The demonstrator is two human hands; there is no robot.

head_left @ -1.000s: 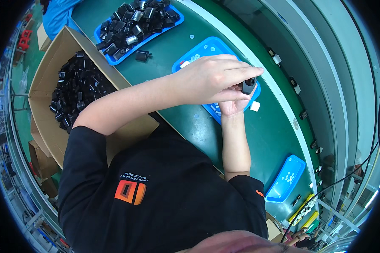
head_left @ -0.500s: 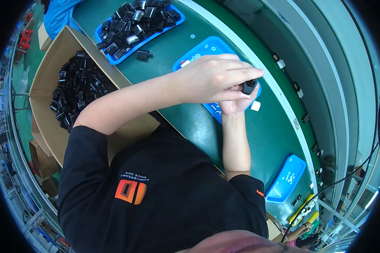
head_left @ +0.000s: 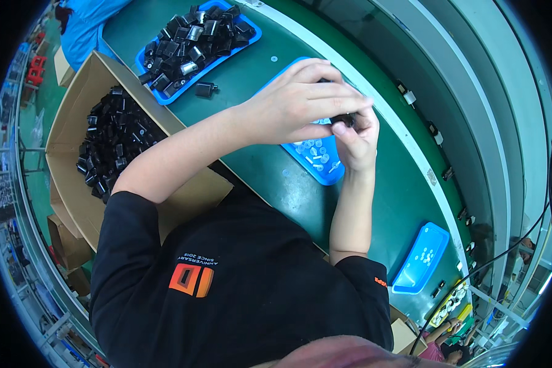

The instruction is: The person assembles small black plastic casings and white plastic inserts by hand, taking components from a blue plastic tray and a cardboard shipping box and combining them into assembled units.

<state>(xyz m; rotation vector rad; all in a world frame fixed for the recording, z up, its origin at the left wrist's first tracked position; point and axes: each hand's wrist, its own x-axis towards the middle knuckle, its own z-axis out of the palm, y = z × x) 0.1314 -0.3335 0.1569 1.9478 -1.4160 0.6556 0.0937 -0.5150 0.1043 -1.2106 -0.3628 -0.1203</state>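
Both of my hands meet above the middle blue tray (head_left: pixel 332 176), closed around a small black part (head_left: pixel 345 119). My left hand (head_left: pixel 305 101) reaches across from the left, its fingers extending over the part and hiding much of it. From below, my right hand (head_left: pixel 360 138) pinches the same part, thumb against its near end. Under my hands the tray holds clear round discs (head_left: pixel 322 158) and little white pins. The part's exact kind cannot be made out behind my fingers.
At upper left, a blue tray (head_left: pixel 169 100) overflows with black and silver housings; one housing (head_left: pixel 206 90) lies beside it. A cardboard box (head_left: pixel 64 132) of black parts stands left. Another blue tray (head_left: pixel 406 279) with small pieces sits lower right. The white-edged conveyor (head_left: pixel 405 138) curves along the right.
My hands have drawn closer together and slightly up. My right hand's fingers have come up around the black part, which shows less now. More of the discs in the tray are visible.
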